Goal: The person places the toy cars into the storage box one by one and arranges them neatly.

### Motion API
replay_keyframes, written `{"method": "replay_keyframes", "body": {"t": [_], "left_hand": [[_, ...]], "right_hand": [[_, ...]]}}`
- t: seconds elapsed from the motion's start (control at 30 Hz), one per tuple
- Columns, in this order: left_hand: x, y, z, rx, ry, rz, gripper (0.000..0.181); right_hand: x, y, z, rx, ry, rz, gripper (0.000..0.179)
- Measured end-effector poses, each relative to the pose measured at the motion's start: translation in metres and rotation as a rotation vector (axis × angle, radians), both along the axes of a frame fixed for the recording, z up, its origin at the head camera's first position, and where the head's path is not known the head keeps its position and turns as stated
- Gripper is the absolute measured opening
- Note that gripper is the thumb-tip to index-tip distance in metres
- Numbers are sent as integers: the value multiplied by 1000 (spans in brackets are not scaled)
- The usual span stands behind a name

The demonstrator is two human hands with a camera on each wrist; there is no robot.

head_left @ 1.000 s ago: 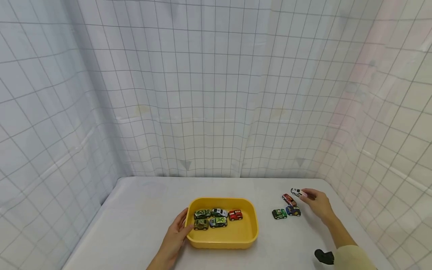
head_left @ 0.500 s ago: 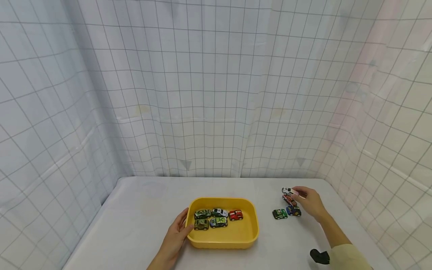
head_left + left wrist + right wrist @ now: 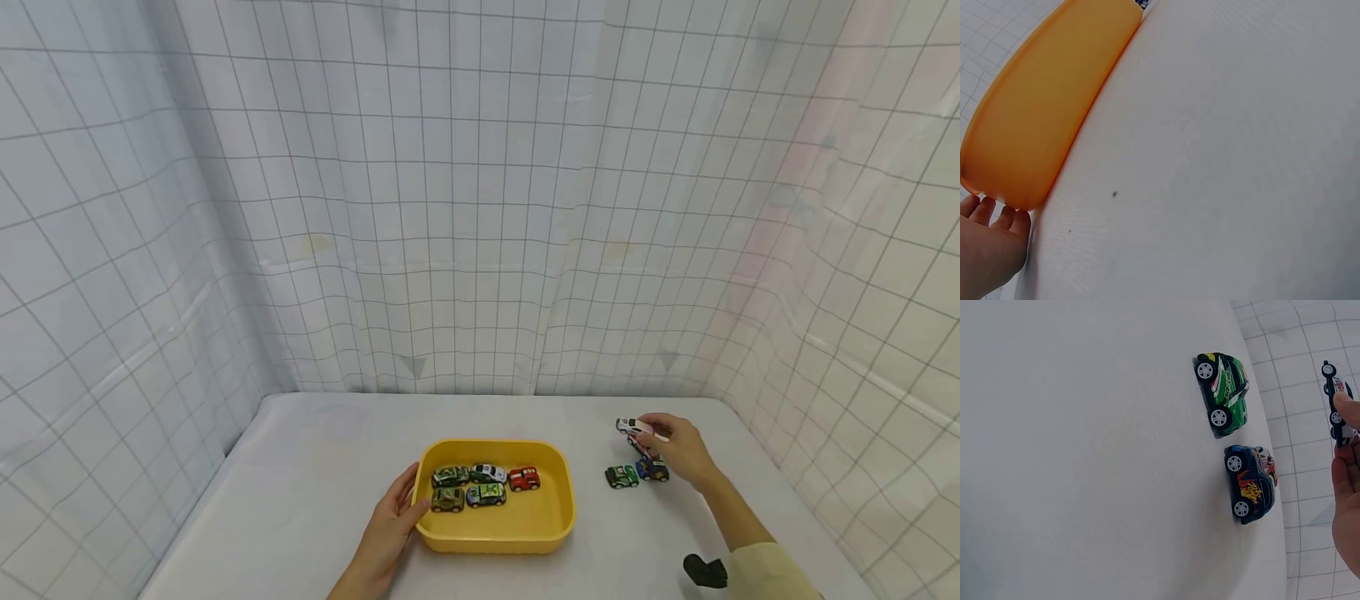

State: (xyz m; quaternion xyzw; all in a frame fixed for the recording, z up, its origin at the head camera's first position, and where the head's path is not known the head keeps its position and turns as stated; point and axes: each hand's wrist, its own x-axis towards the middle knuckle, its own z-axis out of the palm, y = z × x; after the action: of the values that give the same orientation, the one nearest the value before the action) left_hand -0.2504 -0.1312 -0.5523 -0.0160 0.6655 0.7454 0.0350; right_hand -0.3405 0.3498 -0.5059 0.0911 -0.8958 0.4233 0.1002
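A white toy car is pinched between the thumb and fingers of my right hand, raised off the table in the right wrist view. Just below that hand, a red toy car is partly hidden by it. Closer to me sit a green toy car and a dark blue one with flames. My left hand grips the left wall of a yellow tray, its thumb over the rim and its fingertips against the outside. Several toy cars, camouflage, white, red and green-purple, stand in the tray's left and back part.
A white table carries everything. Gridded white curtains hang behind it and along both sides. Near the right sleeve there is a small black object of unclear kind.
My right hand has moved left with the white car, passing over the red car. The black object has shifted left along with the sleeve. My left hand and the tray look still.
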Motion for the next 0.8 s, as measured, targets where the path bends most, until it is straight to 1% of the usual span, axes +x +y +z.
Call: {"method": "replay_keyframes", "body": {"t": [0.13, 0.37, 0.47, 0.67, 0.8], "left_hand": [[0, 0, 0, -6, -6, 2, 71], [0, 1, 1, -9, -3, 9, 71], [0, 2, 1, -8, -9, 18, 71], [-1, 2, 0, -6, -8, 15, 71], [-1, 0, 1, -4, -14, 9, 71]], "right_hand": [[0, -4, -1, 38, 36, -2, 33], [2, -17, -2, 59, 100, 25, 29], [4, -24, -1, 68, 102, 27, 27], [8, -35, -1, 70, 65, 31, 28], [9, -41, -3, 49, 78, 50, 27]]}}
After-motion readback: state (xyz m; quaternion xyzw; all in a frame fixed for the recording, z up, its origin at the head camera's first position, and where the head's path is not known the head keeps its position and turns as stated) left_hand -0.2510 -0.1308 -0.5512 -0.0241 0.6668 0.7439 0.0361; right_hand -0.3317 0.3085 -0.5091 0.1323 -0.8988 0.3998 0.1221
